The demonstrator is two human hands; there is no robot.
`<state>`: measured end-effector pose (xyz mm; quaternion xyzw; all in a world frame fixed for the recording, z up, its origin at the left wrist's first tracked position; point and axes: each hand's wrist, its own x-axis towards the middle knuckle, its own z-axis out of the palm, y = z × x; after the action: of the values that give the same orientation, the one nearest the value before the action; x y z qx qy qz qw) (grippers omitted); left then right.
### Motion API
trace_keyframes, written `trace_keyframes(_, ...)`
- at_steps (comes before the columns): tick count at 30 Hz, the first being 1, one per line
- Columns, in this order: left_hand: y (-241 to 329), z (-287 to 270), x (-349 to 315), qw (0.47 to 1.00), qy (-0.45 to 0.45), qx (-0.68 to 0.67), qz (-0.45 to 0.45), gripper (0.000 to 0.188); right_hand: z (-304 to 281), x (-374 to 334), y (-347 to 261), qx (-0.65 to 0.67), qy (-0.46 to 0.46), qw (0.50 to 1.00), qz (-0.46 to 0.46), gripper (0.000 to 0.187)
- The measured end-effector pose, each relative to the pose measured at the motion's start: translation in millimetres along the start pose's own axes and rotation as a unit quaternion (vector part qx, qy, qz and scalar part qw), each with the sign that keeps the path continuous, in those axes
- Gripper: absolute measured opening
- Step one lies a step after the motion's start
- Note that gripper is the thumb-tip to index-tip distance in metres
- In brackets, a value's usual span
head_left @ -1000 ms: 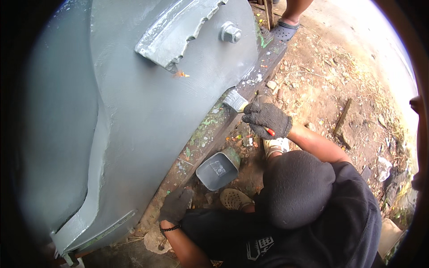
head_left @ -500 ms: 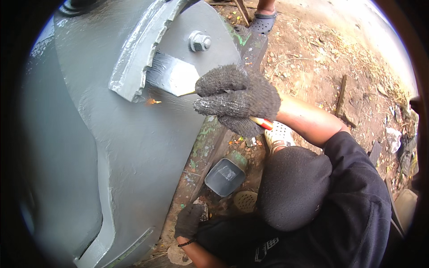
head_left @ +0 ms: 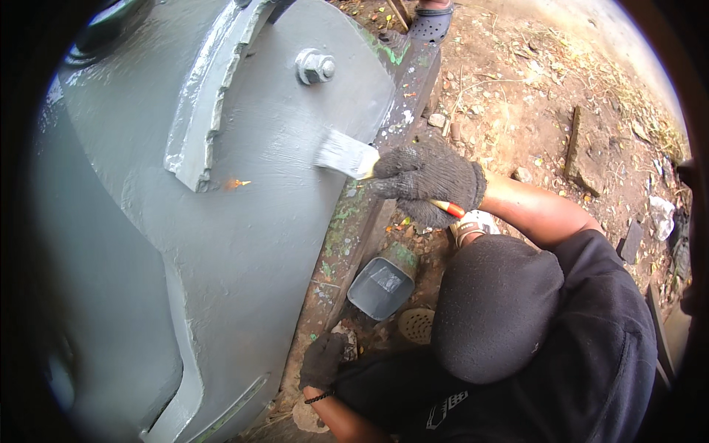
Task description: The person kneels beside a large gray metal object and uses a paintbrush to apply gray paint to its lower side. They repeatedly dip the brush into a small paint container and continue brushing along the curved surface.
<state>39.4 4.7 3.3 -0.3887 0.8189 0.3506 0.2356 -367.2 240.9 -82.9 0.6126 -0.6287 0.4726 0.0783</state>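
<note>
Neither my left hand nor my right hand is in view. In front of me a crouching co-worker in dark clothes and a dark head covering (head_left: 495, 310) works at a large grey-painted metal piece (head_left: 236, 266). One dark-gloved hand (head_left: 432, 177) of the co-worker grips a paintbrush with a red-tipped handle; its grey-coated bristles (head_left: 340, 153) touch the metal near its edge. The other gloved hand (head_left: 323, 362), with a dark wrist beaded band, rests low beside the metal; its fingers are partly hidden. A squarish tub of grey paint (head_left: 381, 288) stands between them.
A painted bolt and nut (head_left: 315, 66) stick out of the metal beside a raised, jagged-edged rib (head_left: 210, 103). A worn beam (head_left: 332, 251) runs under its edge. Another person's clog (head_left: 430, 23) stands at the top. Wood scraps (head_left: 580, 151) lie on dirt.
The co-worker's brush has moved right and down, away from the rib to the metal's edge. The co-worker's head and arms sit slightly further right; the whole view has shifted.
</note>
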Motion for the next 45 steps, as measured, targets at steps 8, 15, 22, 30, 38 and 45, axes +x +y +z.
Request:
trace_keyframes(8,16.0,-2.5,6.0,1.0,0.001,0.022,-0.021,0.033,-13.4,71.7,-4.7,-0.01,0.128,0.984,-0.123,0.044)
trace_keyframes(15,30.1,-1.8,3.7,0.997,0.007,-0.008,-0.072,0.034,-19.4,29.9,-15.9,0.088,-0.076,0.971,0.207,0.05)
trace_keyframes(22,36.1,1.9,12.4,0.997,0.011,-0.009,-0.081,0.035,-22.0,59.5,-4.8,-0.014,0.128,0.987,-0.093,0.046)
trace_keyframes(30,27.2,3.0,-7.5,0.984,0.032,-0.122,-0.126,0.033,30.1,-42.5,35.8,0.024,0.018,0.999,-0.011,0.037)
trace_keyframes(38,48.0,-3.8,-5.4,0.998,0.038,-0.05,-0.032,0.037,-23.4,51.3,-9.3,0.036,-0.01,0.999,0.035,0.033)
trace_keyframes(45,62.9,-3.7,0.9,0.997,0.032,0.009,-0.068,0.039,-28.2,64.5,-33.1,-0.019,0.005,0.996,-0.091,0.05)
